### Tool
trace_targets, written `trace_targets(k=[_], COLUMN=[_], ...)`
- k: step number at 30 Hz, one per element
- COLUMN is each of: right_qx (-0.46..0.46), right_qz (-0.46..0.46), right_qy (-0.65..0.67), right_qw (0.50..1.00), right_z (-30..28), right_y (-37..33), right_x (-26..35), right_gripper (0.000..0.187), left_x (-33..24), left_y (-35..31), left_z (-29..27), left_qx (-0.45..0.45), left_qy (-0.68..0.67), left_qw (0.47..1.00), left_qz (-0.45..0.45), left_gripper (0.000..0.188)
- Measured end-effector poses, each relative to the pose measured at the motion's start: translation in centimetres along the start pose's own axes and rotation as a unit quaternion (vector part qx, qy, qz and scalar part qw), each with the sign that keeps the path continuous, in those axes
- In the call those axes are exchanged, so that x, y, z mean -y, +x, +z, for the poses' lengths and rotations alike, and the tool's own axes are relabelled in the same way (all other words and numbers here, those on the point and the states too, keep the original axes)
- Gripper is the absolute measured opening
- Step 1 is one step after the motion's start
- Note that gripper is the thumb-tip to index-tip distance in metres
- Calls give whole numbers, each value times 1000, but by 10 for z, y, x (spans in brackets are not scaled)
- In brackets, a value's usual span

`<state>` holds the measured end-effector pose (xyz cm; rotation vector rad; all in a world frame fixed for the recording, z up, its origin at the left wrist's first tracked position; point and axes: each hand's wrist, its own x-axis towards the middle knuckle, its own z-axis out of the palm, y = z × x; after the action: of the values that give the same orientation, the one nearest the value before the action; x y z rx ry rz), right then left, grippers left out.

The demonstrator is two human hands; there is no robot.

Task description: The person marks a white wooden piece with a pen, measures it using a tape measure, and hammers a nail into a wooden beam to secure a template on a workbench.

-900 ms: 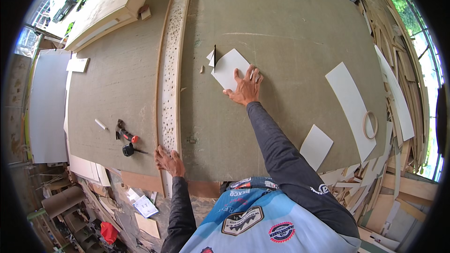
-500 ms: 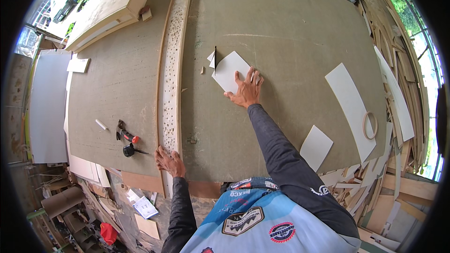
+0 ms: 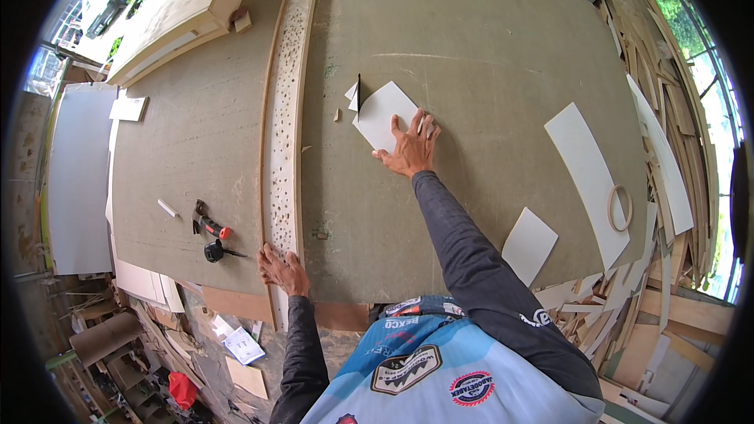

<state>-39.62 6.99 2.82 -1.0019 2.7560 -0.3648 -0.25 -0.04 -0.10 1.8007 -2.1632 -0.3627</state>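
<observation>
The right hand (image 3: 410,148) lies on a white panel piece (image 3: 383,111), just above the middle of the frame; its grip is spread wide, fingers splayed and pressing from above. Just beside the panel's left corner, a thin dark blade (image 3: 359,96) shows edge-on, with a small white offcut (image 3: 350,95) at its left and a wood chip (image 3: 337,115) nearby on the table (image 3: 471,16).

The left hand (image 3: 283,273) touches the near end of a long speckled board (image 3: 288,110) that runs from the upper part of the frame to the lower edge of the table. Its fingers bend over the board — whether this grip is firm or merely resting, I cannot tell.

Left of that hand lie a black tape measure (image 3: 213,250), a black-and-red hand tool (image 3: 210,222) and a short white stick (image 3: 167,208). A long wooden box (image 3: 177,20) sits at the upper left. Toward the right are a four-sided white piece (image 3: 530,245) and a long white strip (image 3: 580,165) — a wooden ring (image 3: 610,208) overlaps its lower part.
</observation>
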Motion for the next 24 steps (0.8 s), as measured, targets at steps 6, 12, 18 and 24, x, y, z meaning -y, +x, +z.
trace_targets(k=[6, 12, 18, 24], right_qx=[-13, -17, -15, -10], right_qz=[1, 3, 5, 8], right_qy=[-4, -3, -4, -3], right_qw=[1000, 1000, 1000, 1000], right_z=[4, 2, 4, 4], right_y=[-1, -2, -2, -2], right_x=[0, 2, 2, 3], right_gripper=[94, 94, 94, 94], left_x=[0, 1, 1, 4], left_y=[-1, -2, -3, -3], left_z=[0, -1, -1, 1], left_qx=[4, 4, 5, 0], left_qy=[-3, -5, -4, -4], left_qw=[1000, 1000, 1000, 1000], left_qz=[-7, -7, -8, -7], left_gripper=[69, 69, 69, 69])
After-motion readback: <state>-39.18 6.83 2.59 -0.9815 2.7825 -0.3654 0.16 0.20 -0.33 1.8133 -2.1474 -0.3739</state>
